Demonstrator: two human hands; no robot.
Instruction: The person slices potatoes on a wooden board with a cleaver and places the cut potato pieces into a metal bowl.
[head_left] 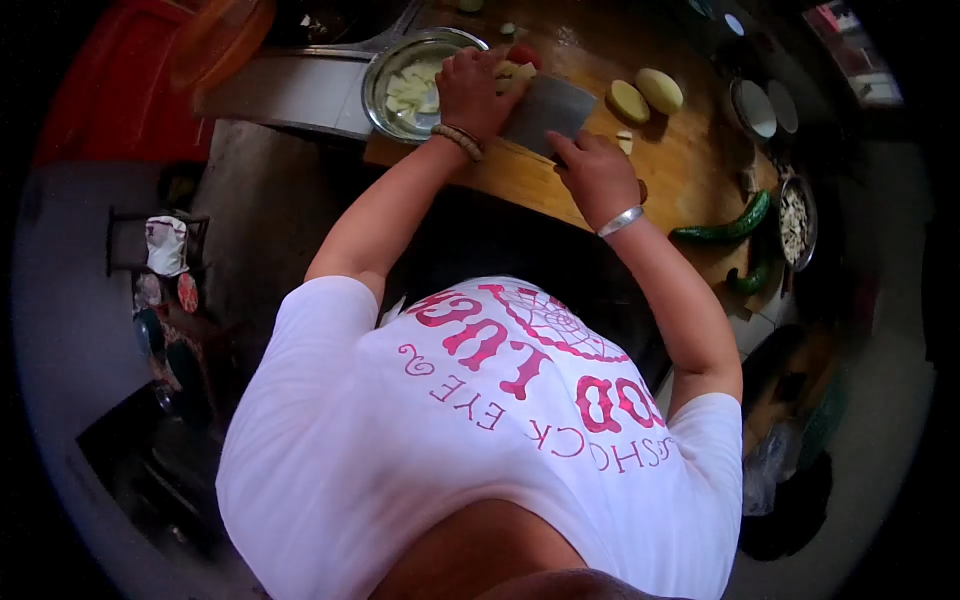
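Note:
My right hand (597, 178) is closed round the handle of a wide cleaver, its blade (550, 113) lying over the wooden board (540, 187). At the blade's left side my left hand (478, 92) has its fingers closed on pale cut pieces (514, 73). That hand is beside the rim of a metal bowl (374, 97), which holds pale yellow-green slices (410, 90). Something red (523, 56) shows just beyond my left fingers. Small pale pieces (625, 141) lie right of the blade.
Two pale yellow halves (644, 97) rest on the board beyond my right hand. Green cucumbers (727, 224) lie at the right, near a bowl of chopped pieces (795, 222). Farther right stand white bowls (754, 109). A red surface (110, 90) is at the far left.

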